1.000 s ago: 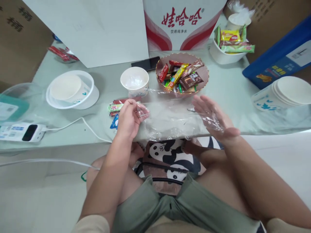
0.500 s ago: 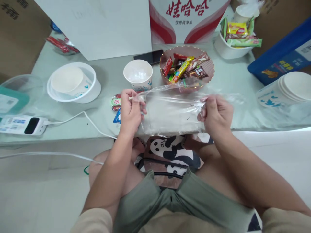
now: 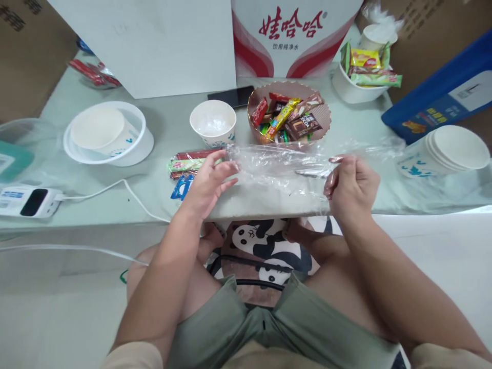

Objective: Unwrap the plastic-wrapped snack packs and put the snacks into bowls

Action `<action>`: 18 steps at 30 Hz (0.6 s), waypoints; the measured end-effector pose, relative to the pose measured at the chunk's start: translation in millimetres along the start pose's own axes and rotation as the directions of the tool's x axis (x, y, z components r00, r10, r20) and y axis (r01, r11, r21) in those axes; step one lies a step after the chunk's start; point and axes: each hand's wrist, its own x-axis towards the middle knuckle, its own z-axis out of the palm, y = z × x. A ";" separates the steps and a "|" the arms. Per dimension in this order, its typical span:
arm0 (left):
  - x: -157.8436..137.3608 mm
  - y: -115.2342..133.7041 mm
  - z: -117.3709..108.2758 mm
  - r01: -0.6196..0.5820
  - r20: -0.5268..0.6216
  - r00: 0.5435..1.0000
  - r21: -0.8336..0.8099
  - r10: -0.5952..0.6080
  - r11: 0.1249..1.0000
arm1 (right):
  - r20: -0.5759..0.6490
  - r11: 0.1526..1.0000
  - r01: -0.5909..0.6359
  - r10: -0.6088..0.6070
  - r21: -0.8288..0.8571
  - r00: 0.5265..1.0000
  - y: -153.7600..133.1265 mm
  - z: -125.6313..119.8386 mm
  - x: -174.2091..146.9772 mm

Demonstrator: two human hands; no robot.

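A clear plastic bag (image 3: 280, 164) stretches between my hands above the table's front edge. My right hand (image 3: 352, 187) is closed on its right end. My left hand (image 3: 211, 183) has its fingers spread at the bag's left end; whether the fingertips touch the film I cannot tell. Just left of that hand lie snack bars in green and red wrappers (image 3: 188, 164) and small blue packets (image 3: 181, 187), partly hidden by it. Behind the bag stand a paper cup (image 3: 213, 123) and a pink scalloped bowl (image 3: 326, 120) of wrapped snacks.
At left are a white bowl (image 3: 148, 141) with a paper cup lying in it and a white power bank (image 3: 34, 201) with a cable. Stacked paper cups (image 3: 418, 159) lie at right, near a blue box (image 3: 438, 92). A phone (image 3: 230, 97) and white cartons (image 3: 184, 51) stand behind.
My left hand has opened from its grip on the bag's left end. The bag has gone from spread taut to slack and narrower. My right hand keeps its hold.
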 end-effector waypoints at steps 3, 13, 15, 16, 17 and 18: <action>-0.2 -7.6 3.7 0.008 0.097 0.995 0.169 -0.024 0.986 | -0.017 0.993 -0.072 0.073 0.093 0.997 0.5 0.9 3.0; 0.1 -10.1 13.6 -0.075 -0.002 0.997 0.265 0.079 0.961 | -0.041 0.944 -0.275 0.287 0.184 0.957 -4.8 1.3 8.4; -1.2 -6.9 12.8 -0.036 -0.013 0.999 0.297 0.042 0.954 | -0.060 0.936 -0.286 0.304 0.208 0.951 -7.8 1.9 9.9; -2.1 -5.1 12.7 -0.001 -0.028 1.000 0.305 0.010 0.952 | -0.078 0.929 -0.296 0.319 0.222 0.944 -9.4 2.4 10.8; -3.3 -3.2 12.8 0.046 -0.043 0.998 0.304 -0.034 0.952 | -0.097 0.921 -0.310 0.339 0.235 0.936 -10.8 3.0 11.6; -4.6 -1.0 13.1 0.105 -0.043 0.994 0.298 -0.097 0.949 | -0.114 0.913 -0.327 0.362 0.242 0.925 -11.9 3.6 12.2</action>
